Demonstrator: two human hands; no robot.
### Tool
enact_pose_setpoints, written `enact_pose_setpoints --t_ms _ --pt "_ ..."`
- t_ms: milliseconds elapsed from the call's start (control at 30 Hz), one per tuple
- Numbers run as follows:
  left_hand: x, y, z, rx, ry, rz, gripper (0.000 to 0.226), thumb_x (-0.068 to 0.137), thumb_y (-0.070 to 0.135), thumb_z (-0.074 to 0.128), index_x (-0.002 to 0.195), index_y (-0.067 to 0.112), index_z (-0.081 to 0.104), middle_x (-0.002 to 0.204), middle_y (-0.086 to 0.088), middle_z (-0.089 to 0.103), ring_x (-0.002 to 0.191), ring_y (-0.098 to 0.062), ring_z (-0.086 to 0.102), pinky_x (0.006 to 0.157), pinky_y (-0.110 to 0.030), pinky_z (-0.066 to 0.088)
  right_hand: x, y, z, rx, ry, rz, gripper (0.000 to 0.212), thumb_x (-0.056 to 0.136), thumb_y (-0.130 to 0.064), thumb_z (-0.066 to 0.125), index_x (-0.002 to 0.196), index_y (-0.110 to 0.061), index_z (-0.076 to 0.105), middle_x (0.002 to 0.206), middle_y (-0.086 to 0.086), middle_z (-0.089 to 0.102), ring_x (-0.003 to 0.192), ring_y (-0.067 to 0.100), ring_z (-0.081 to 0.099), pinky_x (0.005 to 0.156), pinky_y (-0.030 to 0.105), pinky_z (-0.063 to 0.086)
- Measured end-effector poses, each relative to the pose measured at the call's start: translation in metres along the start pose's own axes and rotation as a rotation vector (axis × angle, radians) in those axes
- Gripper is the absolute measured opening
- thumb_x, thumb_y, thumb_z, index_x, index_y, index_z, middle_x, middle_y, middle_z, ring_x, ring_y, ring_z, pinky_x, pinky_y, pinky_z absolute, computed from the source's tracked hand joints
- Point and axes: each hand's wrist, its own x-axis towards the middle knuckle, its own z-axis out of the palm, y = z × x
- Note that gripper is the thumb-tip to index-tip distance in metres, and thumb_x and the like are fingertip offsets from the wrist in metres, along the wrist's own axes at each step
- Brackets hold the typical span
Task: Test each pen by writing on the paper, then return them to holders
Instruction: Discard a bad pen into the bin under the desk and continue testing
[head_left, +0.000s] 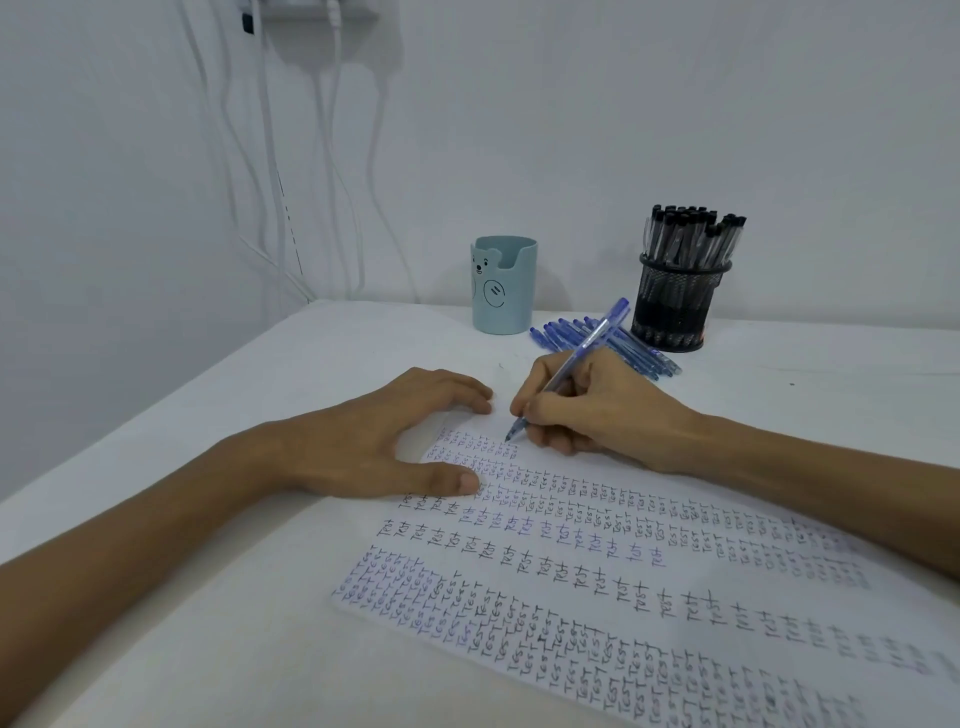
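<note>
Firmly pinched between thumb and curled fingers, one translucent blue capped pen sits in the right hand, its barrel leaning up and away from the grip and its tip just below the fingertips, touching the top written line of the single white sheet of paper. That sheet runs from under the grip down toward the person and is filled with many rows of the word "test" in black and blue ink. Just left of the grip, the left hand grasps nothing: it lies spread on the sheet's upper left corner, thumb flat on the paper, fingertips near the sheet's top edge. Beyond the grip, touching nothing the hand holds, a loose heap of blue capped pens lies on the white table; they overlap too much to count surely, at least six. Two holders stand farther back: beyond and left of the grip a pale blue plastic cup with a bear face, showing no pens above its rim, and beyond and right a black wire-mesh cup packed with black-capped pens, well over ten, bunched too tightly to number. Several white cables hang down the wall far left of the grip.
</note>
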Motion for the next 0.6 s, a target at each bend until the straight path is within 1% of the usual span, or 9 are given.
enact_pose_setpoints --t_ms 67,167,333,467,600 --pt "0.0005 -0.0019 0.0008 -0.003 0.003 0.003 0.08 0.077 0.091 0.054 0.144 0.049 0.044 0.154 0.035 0.035 0.149 0.001 0.029 0.122 -0.04 0.032 0.0 0.0006 0.0009 -0.05 0.028 -0.006 0.011 0.093 -0.004 0.065 0.084 0.0 0.067 0.066 0.014 0.067 0.049 0.015 0.051 0.049 0.023 0.043" --pt "0.0015 -0.0045 0.0018 0.002 0.003 0.011 0.079 0.077 0.091 0.055 0.144 0.05 0.044 0.154 0.034 0.035 0.149 0.0 0.03 0.122 -0.041 0.032 -0.0018 0.0005 0.0023 -0.079 0.033 -0.011 0.014 0.094 -0.004 0.064 0.081 0.002 0.065 0.064 0.016 0.068 0.046 0.015 0.048 0.047 0.024 0.04" --pt "0.0021 -0.0061 0.0031 0.002 0.014 0.029 0.078 0.079 0.089 0.056 0.144 0.047 0.045 0.154 0.032 0.037 0.148 -0.003 0.032 0.121 -0.042 0.034 -0.0027 -0.0005 0.0036 -0.109 0.006 -0.025 0.016 0.09 0.0 0.064 0.076 -0.005 0.065 0.06 0.011 0.066 0.049 0.013 0.047 0.049 0.021 0.038" --pt "0.002 -0.0072 0.0034 0.002 0.022 0.041 0.078 0.079 0.089 0.057 0.144 0.046 0.046 0.154 0.032 0.037 0.148 -0.003 0.032 0.121 -0.04 0.033 -0.0026 -0.0001 0.0036 -0.111 0.002 -0.03 0.015 0.09 0.0 0.065 0.076 -0.004 0.066 0.059 0.01 0.066 0.051 0.015 0.047 0.049 0.021 0.038" --pt "0.0033 -0.0098 0.0045 0.002 0.023 0.044 0.078 0.078 0.088 0.058 0.143 0.048 0.046 0.154 0.033 0.037 0.148 -0.002 0.032 0.121 -0.038 0.032 -0.0024 0.0007 0.0032 -0.129 0.006 -0.04 0.012 0.09 0.0 0.066 0.077 -0.001 0.066 0.059 0.009 0.065 0.051 0.014 0.048 0.05 0.021 0.039"
